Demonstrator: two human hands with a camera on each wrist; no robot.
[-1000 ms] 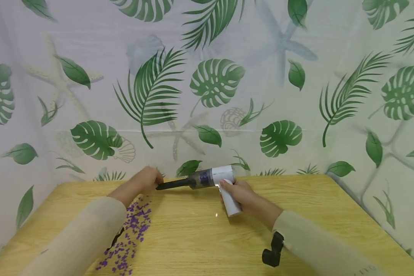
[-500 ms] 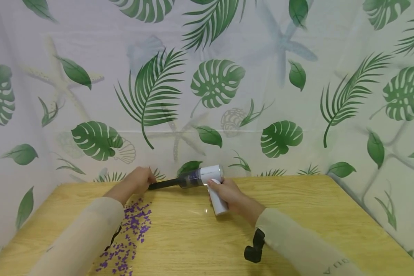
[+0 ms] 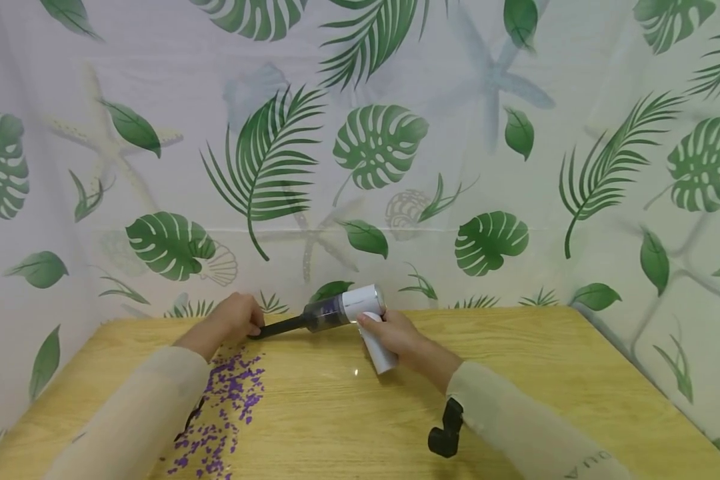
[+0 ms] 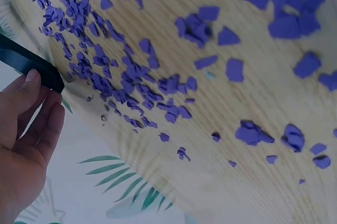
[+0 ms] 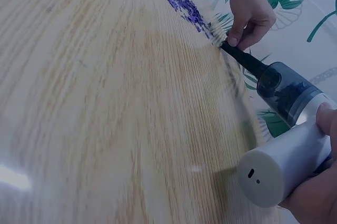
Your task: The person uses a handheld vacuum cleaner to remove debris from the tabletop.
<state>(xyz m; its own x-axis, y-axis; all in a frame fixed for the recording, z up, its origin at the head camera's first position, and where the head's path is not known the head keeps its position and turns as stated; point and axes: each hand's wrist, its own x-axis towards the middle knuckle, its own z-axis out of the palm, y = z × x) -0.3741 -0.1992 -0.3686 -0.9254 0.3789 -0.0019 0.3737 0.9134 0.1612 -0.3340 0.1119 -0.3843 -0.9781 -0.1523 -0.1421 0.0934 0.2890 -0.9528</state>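
Note:
My right hand (image 3: 396, 337) grips the white handle of a handheld vacuum cleaner (image 3: 360, 303), thumb on the near side. Its long black nozzle (image 3: 285, 325) points left, and dark bits show inside the see-through dust cup (image 5: 287, 93). My left hand (image 3: 237, 317) pinches the nozzle's tip between thumb and fingers, as the left wrist view also shows (image 4: 29, 121). Purple paper scraps (image 3: 234, 387) lie scattered over the left part of the table, partly hidden under my left forearm. The nozzle's mouth is right at the far end of the scraps.
The wood-grain table (image 3: 516, 373) ends at a back edge close behind both hands. A white cloth with green leaf prints (image 3: 372, 147) hangs behind it and along the sides. A black camera mount (image 3: 447, 427) juts from the right wrist.
The vacuum cleaner and my right hand have moved left. My left hand has also shifted left, still holding the nozzle tip, which now reaches the top of the scraps.

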